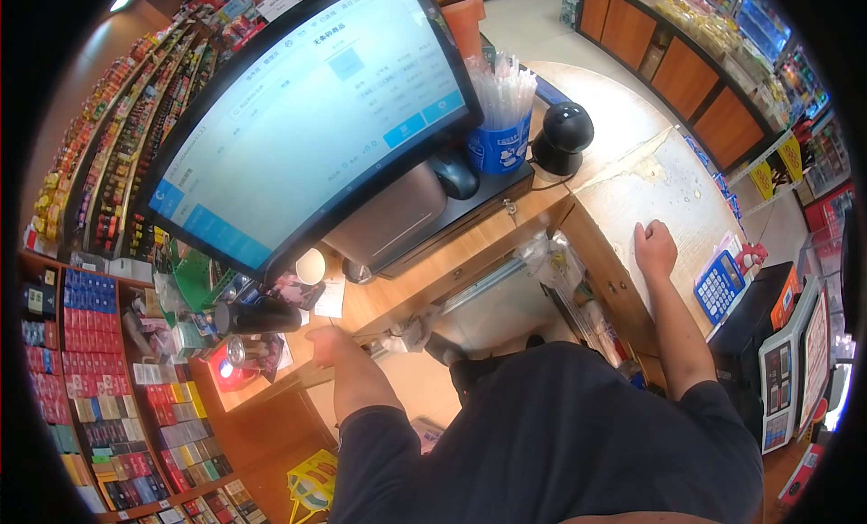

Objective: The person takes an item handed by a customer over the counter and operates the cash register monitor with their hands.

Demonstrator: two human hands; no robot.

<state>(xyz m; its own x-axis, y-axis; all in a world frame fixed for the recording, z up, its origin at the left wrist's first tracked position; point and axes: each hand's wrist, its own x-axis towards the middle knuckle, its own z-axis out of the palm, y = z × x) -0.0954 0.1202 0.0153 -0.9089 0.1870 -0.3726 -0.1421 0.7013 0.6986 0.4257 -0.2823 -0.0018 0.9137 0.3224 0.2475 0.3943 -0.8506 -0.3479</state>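
Note:
My right hand (pixel 655 248) rests on the pale worn countertop (pixel 646 194), its fingers curled into a loose fist with nothing visible in it. A blue calculator (pixel 719 286) lies to the right of that forearm. At the counter's front edge on the left is my left hand (pixel 329 347), its fingers mostly turned from view. Near it are a small white paper (pixel 330 298), a dark cylindrical bottle (pixel 257 317) and a glass jar (pixel 244 351). A large lit monitor (pixel 316 117) stands beyond both hands.
A blue cup of wrapped straws (pixel 499 149), a black mouse (pixel 454 176) and a round black device (pixel 564 137) stand beside the monitor. To the right is a white weighing scale (pixel 786 370). Shelves of packs (pixel 90 343) line the left. A yellow bag (pixel 312 481) is below.

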